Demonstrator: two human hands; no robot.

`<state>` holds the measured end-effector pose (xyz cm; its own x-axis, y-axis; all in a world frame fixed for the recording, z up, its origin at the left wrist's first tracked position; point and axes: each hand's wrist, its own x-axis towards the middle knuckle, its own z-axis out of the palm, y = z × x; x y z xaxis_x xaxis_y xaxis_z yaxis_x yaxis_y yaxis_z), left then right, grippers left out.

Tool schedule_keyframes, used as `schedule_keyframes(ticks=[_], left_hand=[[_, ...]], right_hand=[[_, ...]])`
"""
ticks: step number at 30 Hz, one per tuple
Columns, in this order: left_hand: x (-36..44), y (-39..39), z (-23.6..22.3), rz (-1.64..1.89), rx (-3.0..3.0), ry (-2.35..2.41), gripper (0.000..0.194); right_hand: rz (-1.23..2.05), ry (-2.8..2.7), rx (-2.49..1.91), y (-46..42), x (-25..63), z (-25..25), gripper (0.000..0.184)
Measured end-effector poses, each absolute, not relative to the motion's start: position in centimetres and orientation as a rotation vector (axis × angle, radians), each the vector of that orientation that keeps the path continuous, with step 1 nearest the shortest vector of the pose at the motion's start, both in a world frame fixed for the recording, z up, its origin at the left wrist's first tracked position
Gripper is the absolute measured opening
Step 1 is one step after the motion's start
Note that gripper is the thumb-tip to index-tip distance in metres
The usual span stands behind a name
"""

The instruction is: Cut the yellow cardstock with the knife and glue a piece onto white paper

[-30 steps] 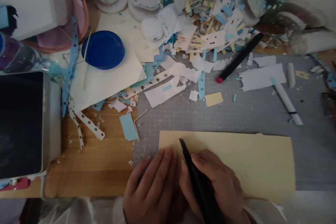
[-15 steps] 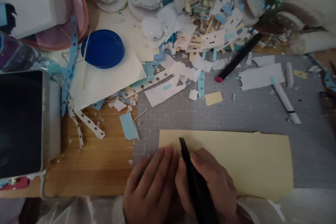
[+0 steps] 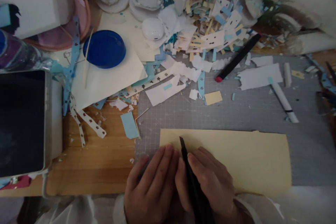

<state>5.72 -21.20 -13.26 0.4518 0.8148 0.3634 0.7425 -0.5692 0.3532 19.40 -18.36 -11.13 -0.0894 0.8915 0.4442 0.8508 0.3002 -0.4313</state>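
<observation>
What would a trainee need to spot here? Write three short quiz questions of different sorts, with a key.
1. True or false: the right hand holds a black craft knife with its tip on the yellow sheet.
2. What does the left hand press on? A) the blue lid B) the left end of the yellow sheet C) the white marker
3. Fill in: the yellow sheet lies on a grey ____ mat.

Key
1. True.
2. B. The blue lid sits far up on white paper, and the white marker lies on the mat to the right, both away from the hands.
3. Cutting.
</observation>
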Motion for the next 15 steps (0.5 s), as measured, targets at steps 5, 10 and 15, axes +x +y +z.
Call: schedule_keyframes(ticks=[5,10,15], left_hand=[[5.74,-21.08,-13.16,0.75,2.55,1.38,0.04],[5.76,-21.05,-13.11,0.745,2.548,1.385,0.039],[5.73,-21.14,-13.16,0.74,2.548,1.385,0.039]], right_hand=[[0.06,-1.951,-1.572,-18.58,19.47,-11.21,0.017],[0.039,-1.933,-1.574,-18.74,19.35,-11.09,0.018],[0.041,-1.938,-1.579,-18.93,19.33,-11.16,0.019]])
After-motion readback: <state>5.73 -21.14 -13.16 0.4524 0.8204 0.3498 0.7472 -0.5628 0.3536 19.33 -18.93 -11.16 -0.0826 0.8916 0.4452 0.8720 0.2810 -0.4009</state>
